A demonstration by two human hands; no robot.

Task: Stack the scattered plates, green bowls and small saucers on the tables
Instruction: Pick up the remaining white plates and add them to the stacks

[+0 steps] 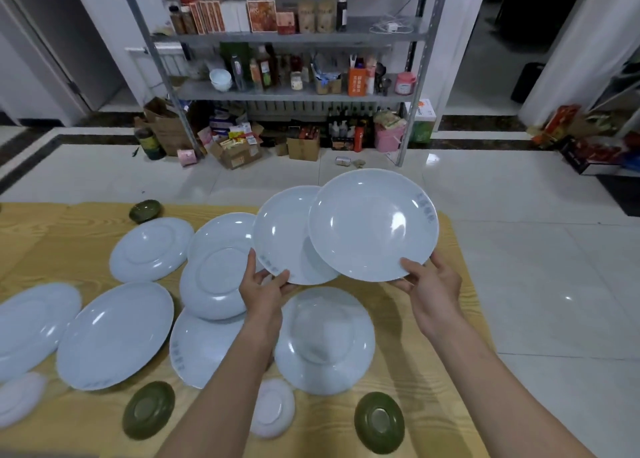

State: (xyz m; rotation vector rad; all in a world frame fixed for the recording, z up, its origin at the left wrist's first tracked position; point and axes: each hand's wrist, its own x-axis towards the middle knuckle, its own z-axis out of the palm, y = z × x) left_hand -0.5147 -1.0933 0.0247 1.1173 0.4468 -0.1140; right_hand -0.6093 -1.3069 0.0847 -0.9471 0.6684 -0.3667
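Observation:
My right hand point(434, 286) grips the near rim of a large pale-blue plate point(372, 223), lifted above the table. My left hand point(265, 286) pinches the rim of a smaller pale-blue plate point(282, 235); the large plate overlaps its right side. Several pale-blue plates lie scattered on the wooden table point(415, 353), some upside down point(325, 341), some right way up point(116, 334). Two green bowls sit upside down near the front edge point(149, 409) point(379, 422), and a third green bowl point(144, 210) stands upright at the far edge. Small white saucers lie at the front point(272, 407) and far left point(19, 398).
Beyond the table is white tiled floor point(519, 249). A metal shelf rack point(294, 38) with bottles, boxes and jars stands against the far wall, with cardboard boxes point(235, 152) on the floor under it. More boxes sit at the right point(588, 149).

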